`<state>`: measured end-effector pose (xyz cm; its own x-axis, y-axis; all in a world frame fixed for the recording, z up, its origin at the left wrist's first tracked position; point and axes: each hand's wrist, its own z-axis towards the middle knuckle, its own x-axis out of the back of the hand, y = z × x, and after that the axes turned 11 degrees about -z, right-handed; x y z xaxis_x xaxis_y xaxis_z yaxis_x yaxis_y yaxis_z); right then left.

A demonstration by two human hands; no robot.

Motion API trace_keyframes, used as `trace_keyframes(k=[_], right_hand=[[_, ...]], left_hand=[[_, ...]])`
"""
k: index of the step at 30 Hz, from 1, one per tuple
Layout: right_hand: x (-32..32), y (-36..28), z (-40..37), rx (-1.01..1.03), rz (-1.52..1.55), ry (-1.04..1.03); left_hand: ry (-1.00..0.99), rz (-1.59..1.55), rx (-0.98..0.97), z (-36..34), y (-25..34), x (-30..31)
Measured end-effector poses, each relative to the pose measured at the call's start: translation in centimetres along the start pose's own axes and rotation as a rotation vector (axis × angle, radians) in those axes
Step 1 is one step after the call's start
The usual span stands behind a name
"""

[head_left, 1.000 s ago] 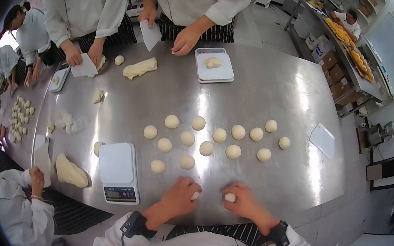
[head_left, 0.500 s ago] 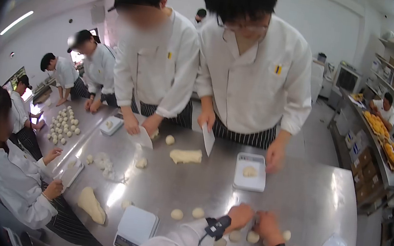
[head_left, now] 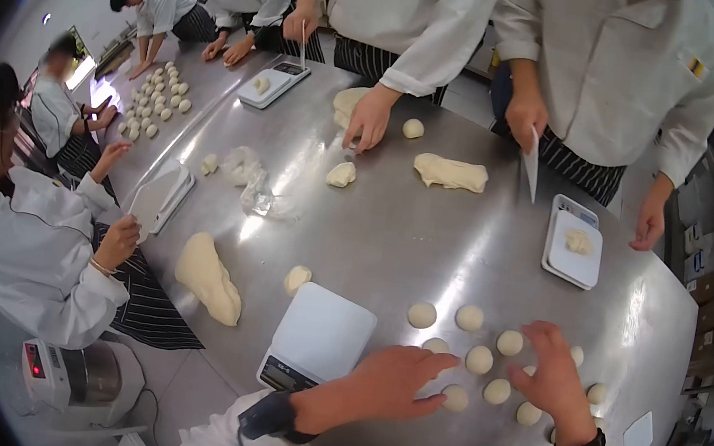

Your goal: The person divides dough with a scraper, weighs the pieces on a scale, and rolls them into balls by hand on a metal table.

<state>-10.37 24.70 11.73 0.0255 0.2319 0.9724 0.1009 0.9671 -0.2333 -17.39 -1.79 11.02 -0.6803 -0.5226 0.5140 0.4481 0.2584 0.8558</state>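
Several round dough balls (head_left: 479,359) lie in a loose cluster on the steel table in front of me. My left hand (head_left: 396,379) is open at the cluster's left side, fingers stretched toward it and the thumb beside a near dough ball (head_left: 455,398). On the other side my right hand (head_left: 554,376) hovers open, fingers spread and curved over the balls, partly hiding one. Just left of my left hand stands a white digital scale (head_left: 328,331), its platform bare. A small dough piece (head_left: 297,280) sits behind the scale's corner.
A large dough slab (head_left: 209,278) lies left of the scale; another dough strip (head_left: 450,173) is farther back. Co-workers in white jackets stand around the steel table (head_left: 354,249), some holding scrapers. One scale (head_left: 575,241) carries dough. A translucent plastic sheet (head_left: 637,443) lies at right.
My hands, close together before, have moved apart and opened around the dough balls. My view has tilted down and left. The co-worker opposite now reaches a hand toward a small dough piece.
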Motion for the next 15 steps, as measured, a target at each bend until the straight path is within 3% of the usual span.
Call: trace_keyframes(k=[1, 5, 8, 9, 11, 13, 15], right_hand=[[-0.2, -1.8, 1.9, 0.128, 0.068, -0.079], [-3.8, -8.6, 11.2, 0.358, 0.093, -0.301], [-6.6, -12.8, 19.1, 0.295, 0.030, -0.324], [-8.7, -14.4, 21.1, 0.313, 0.023, -0.308], [-12.5, -18.0, 27.0, 0.427, -0.024, 0.004], [-13.7, -22.6, 31.1, 0.399, -0.200, 0.085], [-16.2, -23.9, 34.4, 0.318, -0.207, -0.146]], left_hand=[[0.001, -0.051, 0.150, -1.1, -0.1, 1.8], [0.234, 0.071, 0.093, -4.7, -4.6, 7.4], [0.398, 0.177, 0.195, -6.2, -6.9, 10.4], [0.374, 0.230, 0.180, -6.6, -5.9, 11.2], [0.408, 0.335, 0.124, -7.0, -6.2, 12.4], [0.407, 0.358, 0.261, -6.6, -9.4, 12.0], [0.498, 0.248, 0.597, -3.3, -13.9, 13.5]])
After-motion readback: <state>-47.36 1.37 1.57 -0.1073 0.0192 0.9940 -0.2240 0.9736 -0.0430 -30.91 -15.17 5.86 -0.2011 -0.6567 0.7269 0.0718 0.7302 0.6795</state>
